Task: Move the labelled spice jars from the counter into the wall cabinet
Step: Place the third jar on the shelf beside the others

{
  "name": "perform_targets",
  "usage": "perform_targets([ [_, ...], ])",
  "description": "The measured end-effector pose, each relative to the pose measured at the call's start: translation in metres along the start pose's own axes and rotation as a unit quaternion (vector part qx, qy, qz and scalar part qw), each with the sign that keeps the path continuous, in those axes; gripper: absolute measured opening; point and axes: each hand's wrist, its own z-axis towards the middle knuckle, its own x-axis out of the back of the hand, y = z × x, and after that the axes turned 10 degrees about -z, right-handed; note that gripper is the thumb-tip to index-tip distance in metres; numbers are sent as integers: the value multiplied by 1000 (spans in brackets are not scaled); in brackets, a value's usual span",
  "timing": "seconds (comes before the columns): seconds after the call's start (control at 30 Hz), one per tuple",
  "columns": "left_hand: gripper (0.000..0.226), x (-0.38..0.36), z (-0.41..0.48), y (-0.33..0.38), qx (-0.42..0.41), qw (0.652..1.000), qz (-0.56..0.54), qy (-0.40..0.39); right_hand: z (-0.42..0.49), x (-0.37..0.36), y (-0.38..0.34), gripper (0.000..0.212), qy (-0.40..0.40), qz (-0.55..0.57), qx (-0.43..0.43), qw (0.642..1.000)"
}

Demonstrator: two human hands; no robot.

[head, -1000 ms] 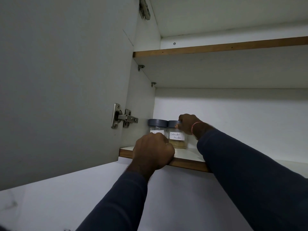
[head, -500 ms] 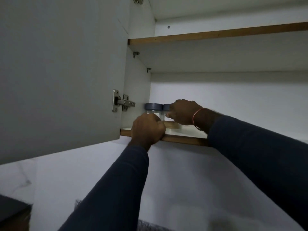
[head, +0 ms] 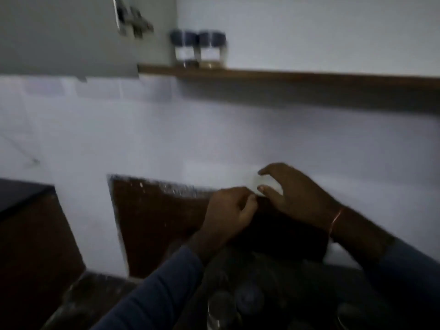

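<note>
Two spice jars with grey lids stand side by side at the left end of the cabinet's bottom shelf (head: 285, 76): the left jar (head: 184, 50) and the right jar (head: 212, 50), each with a white label. Both hands are well below the shelf, over the dark counter. My left hand (head: 228, 213) has loosely curled fingers and holds nothing that I can see. My right hand (head: 295, 196) is spread with relaxed fingers and is empty. Several more jars (head: 247, 298) show dimly on the counter at the bottom, blurred and dark.
The open cabinet door (head: 66, 34) with its metal hinge (head: 133, 20) hangs at upper left. A brown speckled panel (head: 154, 222) leans against the white tiled wall. A dark block (head: 21, 194) stands at the left.
Both hands let go of the jars on the shelf and dropped down toward the counter. The view tilted downward, so the shelf now sits at the top of the view.
</note>
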Motion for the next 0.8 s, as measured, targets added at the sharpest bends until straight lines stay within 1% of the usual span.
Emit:
perform_targets([
  [0.07,30,-35,-75,-16,104,993,-41,-34,-55,-58,3,49,-113,56,-72,989],
  [0.1,33,-52,-114,-20,150,986,-50,-47,-87,-88,2,55,-167,85,-108,976],
  [0.13,35,-66,-146,-24,186,980,-48,-58,-115,-114,0,59,-204,113,-136,963],
  [0.2,28,-83,-201,-23,255,963,-37,-77,-167,-155,-10,57,-255,155,-172,939],
  [0.27,18,-90,-233,-18,300,949,-39,-85,-204,-180,-22,57,-293,174,-194,920],
  [0.3,18,-92,-241,-17,307,947,-39,-83,-217,-189,-27,60,-306,180,-203,913],
  [0.37,25,-95,-253,-14,320,944,-35,-71,-235,-203,-34,64,-325,203,-230,895],
  [0.43,29,-97,-258,-12,337,939,-30,-63,-241,-211,-38,62,-324,224,-254,884],
  [0.57,22,-101,-264,-18,372,925,-21,-80,-223,-222,-38,53,-268,225,-278,894],
  [0.63,22,-102,-269,-20,385,921,-15,-62,-211,-229,-37,47,-247,214,-278,903],
  [0.73,25,-102,-274,-20,393,918,-29,-33,-199,-246,-36,23,-280,176,-262,907],
  [0.77,25,-103,-275,-21,403,914,-34,-29,-199,-252,-35,18,-302,153,-259,904],
  [0.8,26,-104,-275,-21,416,908,-41,-24,-199,-257,-34,18,-327,128,-254,901],
])
